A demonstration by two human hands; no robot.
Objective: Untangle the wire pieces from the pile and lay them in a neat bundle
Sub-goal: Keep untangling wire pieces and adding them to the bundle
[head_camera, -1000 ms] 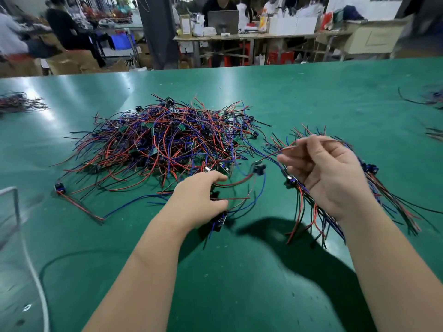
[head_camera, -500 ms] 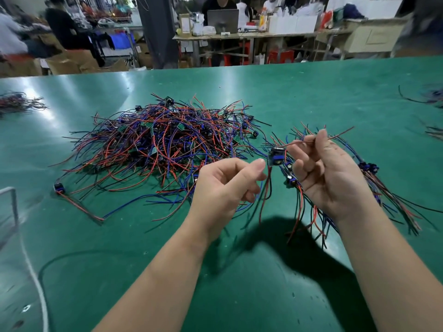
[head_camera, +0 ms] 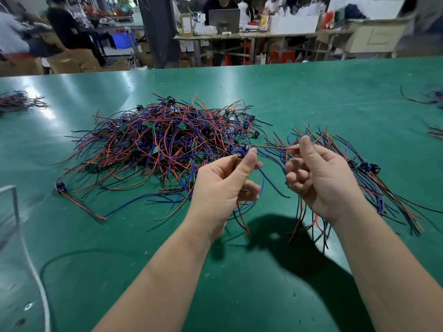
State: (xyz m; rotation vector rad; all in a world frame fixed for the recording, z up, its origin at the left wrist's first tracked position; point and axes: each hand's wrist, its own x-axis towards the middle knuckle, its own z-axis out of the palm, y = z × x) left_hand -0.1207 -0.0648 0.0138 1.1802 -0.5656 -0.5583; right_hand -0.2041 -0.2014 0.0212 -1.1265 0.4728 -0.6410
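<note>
A tangled pile of red, blue and black wire pieces point(head_camera: 158, 142) with small dark connectors lies on the green table point(head_camera: 311, 97). My left hand point(head_camera: 225, 188) is raised just right of the pile and pinches one wire piece point(head_camera: 242, 152) by its blue connector, its wires hanging below the palm. My right hand point(head_camera: 318, 178) holds a bundle of sorted wires point(head_camera: 364, 168), fingers curled round them. One thin wire runs from the left hand's connector to the right thumb and forefinger.
A loose wire piece point(head_camera: 79, 202) lies at the pile's left front. Small wire heaps sit at the far left point(head_camera: 19, 103) and far right point(head_camera: 431, 97) of the table. A white cable point(head_camera: 36, 279) and a metal frame point(head_camera: 13, 204) are at the left edge. People work at benches behind.
My left hand lifted a wire piece out of the pile's front edge and raised it beside my right hand. The right hand has kept its bundle and now pinches that piece's wire end.
</note>
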